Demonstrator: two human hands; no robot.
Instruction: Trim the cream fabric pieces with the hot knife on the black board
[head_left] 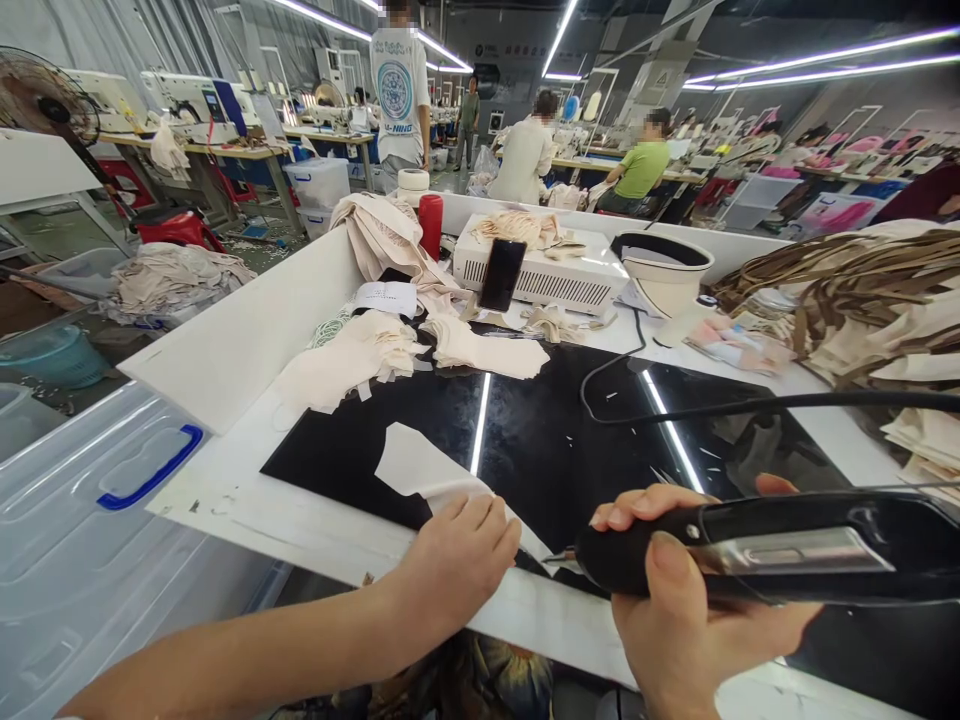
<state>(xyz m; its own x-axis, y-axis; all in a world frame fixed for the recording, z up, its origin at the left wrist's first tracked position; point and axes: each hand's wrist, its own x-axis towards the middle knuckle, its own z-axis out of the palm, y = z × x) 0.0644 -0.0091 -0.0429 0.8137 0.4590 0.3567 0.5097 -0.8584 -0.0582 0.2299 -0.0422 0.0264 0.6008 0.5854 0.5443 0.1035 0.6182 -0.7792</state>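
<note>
A pale fabric piece (431,465) lies on the shiny black plate (570,440) near the front edge of the table. My left hand (469,550) is closed over it, fingers curled and pressing on the cloth. My right hand (675,590) is wrapped round a black corded cutter (780,550), held nearly level. Its pointed metal tip touches or nearly touches the fabric's right end, just right of my left hand. Behind the piece lie a stack of pale fabric pieces (487,348) and a looser pile of cut fabric (352,365).
A phone (502,275) leans on a white vented box (540,262). The cutter's black cable (720,405) crosses the plate. Brown and cream strips (847,290) heap at right. A lidded clear bin (97,560) stands at left. Several people work behind at sewing machines.
</note>
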